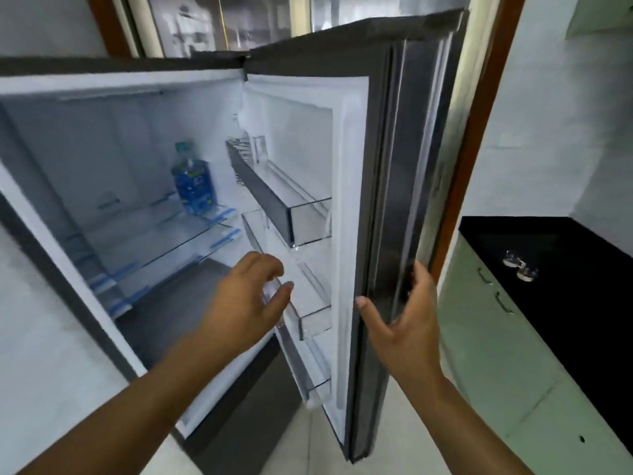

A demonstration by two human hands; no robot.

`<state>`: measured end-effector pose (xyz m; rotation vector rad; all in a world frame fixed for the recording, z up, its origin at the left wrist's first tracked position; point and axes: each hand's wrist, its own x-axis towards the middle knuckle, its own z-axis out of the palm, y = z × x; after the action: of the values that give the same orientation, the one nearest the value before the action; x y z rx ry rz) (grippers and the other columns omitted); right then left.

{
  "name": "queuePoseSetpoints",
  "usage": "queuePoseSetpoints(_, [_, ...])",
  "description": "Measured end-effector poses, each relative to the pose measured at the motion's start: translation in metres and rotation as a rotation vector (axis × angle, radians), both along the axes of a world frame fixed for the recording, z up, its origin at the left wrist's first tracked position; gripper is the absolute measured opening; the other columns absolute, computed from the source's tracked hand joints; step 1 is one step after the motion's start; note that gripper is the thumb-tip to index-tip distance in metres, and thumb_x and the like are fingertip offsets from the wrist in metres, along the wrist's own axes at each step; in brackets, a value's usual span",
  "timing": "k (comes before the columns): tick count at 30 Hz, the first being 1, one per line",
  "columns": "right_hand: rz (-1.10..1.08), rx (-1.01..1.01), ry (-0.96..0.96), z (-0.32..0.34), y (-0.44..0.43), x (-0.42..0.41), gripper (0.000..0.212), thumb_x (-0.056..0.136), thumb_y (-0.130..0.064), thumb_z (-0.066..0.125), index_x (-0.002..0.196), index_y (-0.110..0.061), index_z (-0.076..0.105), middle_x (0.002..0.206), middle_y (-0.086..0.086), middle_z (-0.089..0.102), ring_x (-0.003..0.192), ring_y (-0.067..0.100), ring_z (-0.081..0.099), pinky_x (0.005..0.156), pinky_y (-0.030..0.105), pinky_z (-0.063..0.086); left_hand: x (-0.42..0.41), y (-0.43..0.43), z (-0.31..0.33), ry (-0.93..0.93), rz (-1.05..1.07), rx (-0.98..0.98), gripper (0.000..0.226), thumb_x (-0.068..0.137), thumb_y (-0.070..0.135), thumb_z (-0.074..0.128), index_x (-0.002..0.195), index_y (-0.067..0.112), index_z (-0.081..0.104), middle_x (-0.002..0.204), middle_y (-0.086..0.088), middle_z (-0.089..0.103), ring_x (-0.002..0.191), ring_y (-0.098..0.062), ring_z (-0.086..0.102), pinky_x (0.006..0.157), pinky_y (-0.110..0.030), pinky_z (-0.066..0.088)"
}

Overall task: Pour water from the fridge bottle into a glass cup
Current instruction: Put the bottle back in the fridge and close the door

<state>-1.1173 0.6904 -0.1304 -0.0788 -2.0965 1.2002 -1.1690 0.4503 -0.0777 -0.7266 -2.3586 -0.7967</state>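
Water bottle (191, 183) stands upright on the fridge's glass shelf (164, 241), up and left of the left hand (246, 296), well apart. Left fingers are loosely curled and empty. Right hand (400, 323) rests on the fridge door (394, 166) edge, fingers spread, so the left's nearer.

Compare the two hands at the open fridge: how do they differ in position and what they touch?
The left hand reaches toward the fridge interior and holds nothing; the right hand straddles the edge of the fridge door, thumb inside, fingers outside. The left hand's fingers curl loosely downward; the right hand's spread wider. Neither holds the bottle, which stands on a shelf inside.
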Motion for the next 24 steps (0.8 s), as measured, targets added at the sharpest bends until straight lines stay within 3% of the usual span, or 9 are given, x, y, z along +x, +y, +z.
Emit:
queuePoseSetpoints(2, [0.028,0.04,0.006,-0.004,-0.028,0.007,0.089,0.079,-0.064,0.065,0.149,-0.033,0.02,0.14,-0.014,0.036,0.123,-0.02,0.026,0.097,0.008,0.025,0.032,-0.013,0.021,0.158,0.063,0.125,0.029,0.089,0.037,0.063,0.108,0.015,0.059,0.105,0.006,0.052,0.098,-0.006,0.048,0.088,-0.012,0.037])
queuePoseSetpoints(3, [0.039,0.062,0.01,-0.005,-0.043,0.01,0.087,0.08,-0.063,0.064,0.149,-0.032,0.02,0.139,-0.013,0.035,0.123,-0.023,0.025,0.096,0.008,0.025,0.045,-0.018,0.031,0.196,0.085,0.147,0.038,0.089,0.039,0.064,0.117,0.015,0.056,0.114,0.004,0.051,0.107,-0.009,0.048,0.095,-0.015,0.037])
queuePoseSetpoints(5, [0.076,0.093,0.017,-0.008,-0.075,0.013,0.082,0.083,-0.056,0.065,0.148,-0.028,0.024,0.136,-0.011,0.038,0.122,-0.014,0.033,0.097,0.011,0.031,0.063,-0.028,0.05,0.18,0.11,0.145,0.064,0.086,0.048,0.069,0.137,0.019,0.045,0.137,-0.001,0.044,0.128,-0.015,0.043,0.107,-0.022,0.037])
queuePoseSetpoints(8, [0.163,0.132,0.043,-0.005,-0.123,0.017,0.072,0.087,-0.041,0.071,0.144,-0.026,0.031,0.131,-0.006,0.042,0.116,0.006,0.049,0.093,0.022,0.048,0.074,-0.039,0.065,0.106,0.113,0.082,0.096,0.079,0.063,0.069,0.154,0.026,0.022,0.162,-0.002,0.019,0.149,-0.017,0.021,0.115,-0.017,0.017])
queuePoseSetpoints(12, [0.281,0.187,0.118,0.002,-0.19,0.016,0.069,0.086,-0.019,0.07,0.144,-0.023,0.034,0.129,-0.001,0.045,0.113,0.015,0.055,0.089,0.034,0.057,0.065,-0.074,0.059,0.075,0.177,0.087,0.113,0.076,0.052,0.08,0.156,0.038,0.001,0.167,0.005,-0.003,0.153,-0.02,0.008,0.116,-0.029,0.014])
queuePoseSetpoints(16, [0.343,0.246,0.127,0.01,-0.247,0.006,0.071,0.086,-0.015,0.072,0.145,-0.018,0.033,0.132,0.003,0.043,0.112,0.011,0.052,0.089,0.029,0.056,0.043,-0.129,0.053,0.091,0.246,0.104,0.119,0.077,0.043,0.083,0.156,0.038,-0.005,0.168,-0.001,-0.005,0.15,-0.012,0.004,0.105,-0.004,0.009])
queuePoseSetpoints(17, [0.347,0.263,0.123,0.012,-0.26,0.003,0.072,0.086,-0.015,0.072,0.146,-0.015,0.033,0.134,0.006,0.043,0.114,0.009,0.05,0.091,0.027,0.055,0.038,-0.143,0.052,0.084,0.249,0.093,0.119,0.077,0.044,0.083,0.156,0.039,-0.006,0.169,0.0,-0.005,0.15,-0.013,0.007,0.103,-0.004,0.01])
queuePoseSetpoints(21, [0.366,0.324,0.087,0.014,-0.298,-0.017,0.073,0.089,-0.021,0.07,0.15,-0.005,0.033,0.149,0.015,0.037,0.131,0.021,0.048,0.107,0.033,0.048,0.019,-0.19,0.05,0.108,0.269,0.034,0.114,0.078,0.049,0.079,0.157,0.037,-0.002,0.169,-0.001,-0.002,0.15,-0.026,0.018,0.111,-0.02,0.015])
queuePoseSetpoints(24, [0.389,0.417,0.06,0.012,-0.322,-0.03,0.075,0.093,-0.025,0.066,0.154,-0.013,0.025,0.159,0.013,0.025,0.136,0.026,0.046,0.107,0.03,0.045,0.005,-0.218,0.049,0.189,0.365,-0.011,0.109,0.081,0.043,0.077,0.158,0.024,0.003,0.168,-0.005,0.002,0.154,-0.025,0.002,0.119,-0.038,0.014])
